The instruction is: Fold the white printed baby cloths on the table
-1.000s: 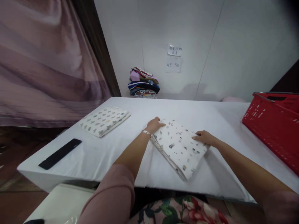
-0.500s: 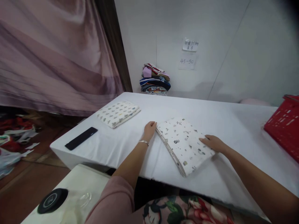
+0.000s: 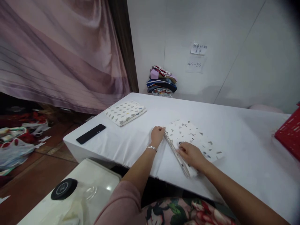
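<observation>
Both arms reach forward over the worktop [image 3: 131, 147], in pink sleeves pushed up above the elbows. The left hand [image 3: 157, 135] lies palm down, fingers curled at the left edge of the folded cloth [image 3: 199, 140], a thin bracelet on its wrist. The right hand [image 3: 191, 154] rests flat on the cloth's near part, just right of the left hand, fingers spread, forearm angled in from the right.

A broad bare stretch of the white-covered table [image 3: 236, 125] is lying open beyond and to the right of the folded white printed cloth [image 3: 194, 137]. Leftward, a folded tree-patterned cloth [image 3: 126, 112] and a flat black rectangular device [image 3: 91, 133] are sitting in the way. A red plastic basket [image 3: 289, 132] is blocking the far right edge.
</observation>
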Motion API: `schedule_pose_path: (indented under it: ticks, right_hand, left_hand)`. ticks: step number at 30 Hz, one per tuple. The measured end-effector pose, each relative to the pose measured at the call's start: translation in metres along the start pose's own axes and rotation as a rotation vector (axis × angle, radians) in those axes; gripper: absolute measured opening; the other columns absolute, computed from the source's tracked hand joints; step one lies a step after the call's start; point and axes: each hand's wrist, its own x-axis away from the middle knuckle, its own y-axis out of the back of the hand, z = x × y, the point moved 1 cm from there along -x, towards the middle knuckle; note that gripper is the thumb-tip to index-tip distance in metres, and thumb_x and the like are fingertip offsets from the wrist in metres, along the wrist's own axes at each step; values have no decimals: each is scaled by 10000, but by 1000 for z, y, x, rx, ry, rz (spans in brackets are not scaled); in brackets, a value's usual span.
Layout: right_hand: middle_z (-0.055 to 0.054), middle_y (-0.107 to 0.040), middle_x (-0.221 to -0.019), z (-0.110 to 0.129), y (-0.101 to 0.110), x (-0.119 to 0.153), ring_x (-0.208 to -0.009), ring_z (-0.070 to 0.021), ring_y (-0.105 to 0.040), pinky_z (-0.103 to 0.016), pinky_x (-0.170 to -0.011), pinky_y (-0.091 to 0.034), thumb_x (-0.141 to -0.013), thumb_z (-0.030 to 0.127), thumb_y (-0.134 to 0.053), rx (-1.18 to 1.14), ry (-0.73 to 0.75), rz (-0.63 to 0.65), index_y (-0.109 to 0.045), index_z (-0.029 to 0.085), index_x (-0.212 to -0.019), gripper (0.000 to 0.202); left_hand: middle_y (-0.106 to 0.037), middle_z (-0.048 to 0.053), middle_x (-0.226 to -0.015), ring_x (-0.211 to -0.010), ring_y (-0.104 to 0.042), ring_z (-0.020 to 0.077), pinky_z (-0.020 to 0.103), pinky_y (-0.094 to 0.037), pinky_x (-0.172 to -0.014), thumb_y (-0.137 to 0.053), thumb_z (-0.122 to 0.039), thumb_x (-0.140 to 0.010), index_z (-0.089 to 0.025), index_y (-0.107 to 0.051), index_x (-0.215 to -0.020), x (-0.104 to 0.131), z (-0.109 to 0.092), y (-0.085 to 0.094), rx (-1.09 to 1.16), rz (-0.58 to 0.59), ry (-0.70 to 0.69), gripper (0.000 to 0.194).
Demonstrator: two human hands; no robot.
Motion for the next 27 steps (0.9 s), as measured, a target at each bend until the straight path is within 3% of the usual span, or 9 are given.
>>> schedule_pose_path:
  ticks: [4,9,13,19,24,27]
  right_hand:
    - [-37,-597,-841,7,-12,0,-772,-197,-531,-274,-601,-311,-836,377,-480,58,-38,35,-526,215,-805,171]
    - [-14,-605,-810,3,-14,3,-745,-174,-530,-264,-618,-323,-837,357,-476,-8,-57,1,-521,218,-823,147]
    - [10,-599,-736,1,-18,5,-700,-158,-534,-255,-614,-337,-817,358,-496,-77,-85,-71,-540,221,-811,144]
    - [13,-588,-696,-2,-24,7,-670,-159,-532,-258,-603,-362,-819,385,-489,-129,-52,-142,-553,226,-783,176]
    - [5,-592,-704,-4,-25,10,-679,-167,-536,-273,-623,-384,-841,410,-461,-190,-42,-168,-563,228,-770,220]
    - [8,-594,-718,-4,-24,10,-691,-163,-540,-273,-636,-390,-851,368,-444,-235,-29,-156,-574,230,-778,203]
  left_hand:
    - [-654,59,-873,-814,-593,187,298,-434,-729,-527,-509,-781,-197,-644,-701,-3,-6,-7,-52,39,71,342]
    - [-653,54,-909,-819,-593,175,281,-430,-725,-560,-398,-775,-194,-638,-719,-5,-7,-17,-81,46,90,225]
    - [-623,33,-874,-796,-581,150,263,-424,-724,-543,-353,-794,-199,-619,-710,-6,-3,-19,-48,10,53,191]
    - [-565,29,-885,-813,-560,158,274,-424,-728,-602,-391,-770,-213,-610,-862,-7,4,-18,-32,-53,-36,200]
    - [-537,22,-890,-815,-542,148,263,-421,-726,-605,-315,-767,-214,-600,-774,-9,2,-18,11,-3,-123,101]
    - [-532,19,-872,-793,-539,133,254,-423,-737,-584,-295,-775,-199,-558,-697,-10,1,-15,85,-32,-115,127]
